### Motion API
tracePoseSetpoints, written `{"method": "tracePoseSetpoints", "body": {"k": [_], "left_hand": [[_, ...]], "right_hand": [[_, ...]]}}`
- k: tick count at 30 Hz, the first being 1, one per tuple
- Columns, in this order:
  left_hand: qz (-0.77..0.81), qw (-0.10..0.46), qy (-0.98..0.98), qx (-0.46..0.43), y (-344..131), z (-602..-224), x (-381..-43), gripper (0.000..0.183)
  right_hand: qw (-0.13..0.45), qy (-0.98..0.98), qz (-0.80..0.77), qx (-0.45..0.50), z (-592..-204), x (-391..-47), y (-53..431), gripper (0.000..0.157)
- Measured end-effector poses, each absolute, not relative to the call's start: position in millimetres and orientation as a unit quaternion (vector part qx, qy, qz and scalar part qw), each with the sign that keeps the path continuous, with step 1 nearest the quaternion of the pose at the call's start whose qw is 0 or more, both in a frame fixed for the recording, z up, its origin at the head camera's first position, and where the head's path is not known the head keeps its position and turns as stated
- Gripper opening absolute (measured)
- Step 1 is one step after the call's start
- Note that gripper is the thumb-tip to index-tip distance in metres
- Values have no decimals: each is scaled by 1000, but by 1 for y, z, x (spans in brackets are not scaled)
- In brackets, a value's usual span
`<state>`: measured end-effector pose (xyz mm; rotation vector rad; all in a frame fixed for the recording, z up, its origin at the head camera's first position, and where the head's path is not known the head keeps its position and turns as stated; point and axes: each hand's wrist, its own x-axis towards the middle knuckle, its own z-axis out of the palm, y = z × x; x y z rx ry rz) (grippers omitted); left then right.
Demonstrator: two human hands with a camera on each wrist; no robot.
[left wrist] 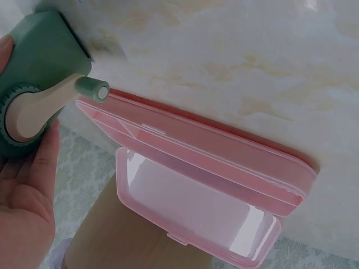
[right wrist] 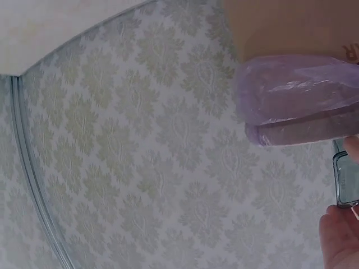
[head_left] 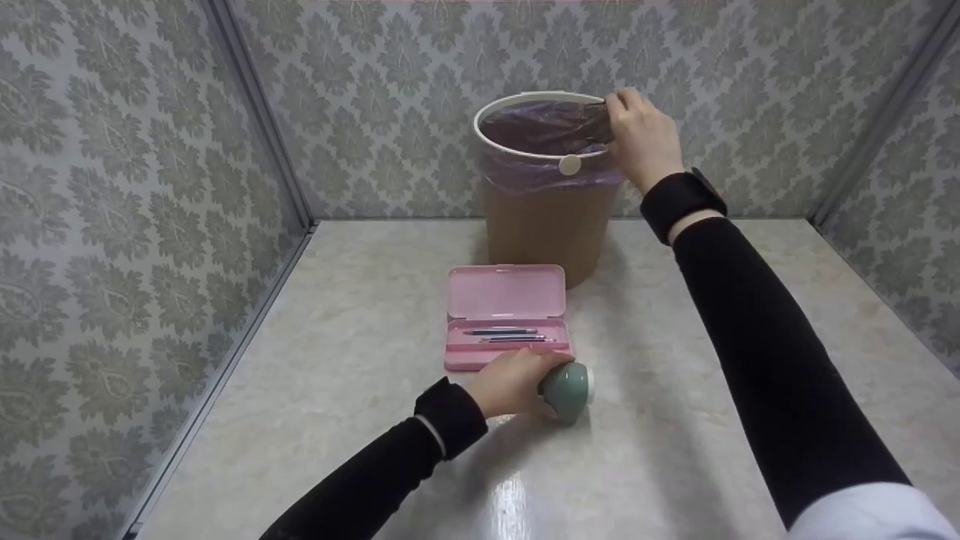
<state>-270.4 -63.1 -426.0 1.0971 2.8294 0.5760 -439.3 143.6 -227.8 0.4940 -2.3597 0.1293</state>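
Observation:
My left hand (head_left: 514,382) grips a green crank pencil sharpener (head_left: 568,394) low over the table, at the front right corner of the pink pencil case (head_left: 506,291). The left wrist view shows the sharpener's beige crank handle (left wrist: 47,109) with its green knob. At the bin's right rim, my right hand (head_left: 645,139) pinches a small clear shavings tray (right wrist: 346,182), only partly in the right wrist view. The brown bin (head_left: 544,232) has a pale rim and a purple liner bag (right wrist: 297,89) folded over its edge.
The pencil case stands open before the bin, its lid toward the bin, with several pencils (head_left: 510,331) inside. Patterned wall panels (head_left: 375,112) close off the back and both sides of the marbled table (head_left: 337,337).

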Motion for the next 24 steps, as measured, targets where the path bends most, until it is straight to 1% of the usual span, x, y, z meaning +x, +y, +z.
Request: {"method": "tracePoseSetpoints", "body": {"k": [4,9,12,18,24], "left_hand": [[185,24,914,359,-62,-427,-271,69],[183,15,911,370,-60,-429,-271,67],[186,17,911,369,-61,-430,-271,67],[186,18,912,366,-62,-429,-272,67],[182,17,911,370,-62,-427,-274,68]], "right_hand": [[315,-931,127,133,-227,-437,147,51],[273,-935,209,84,-228,-435,153,61],[266,-928,255,61,-230,-434,156,62],[274,-899,340,41,-236,-433,162,56],[262,-881,394,32,-238,-428,170,58]]}}
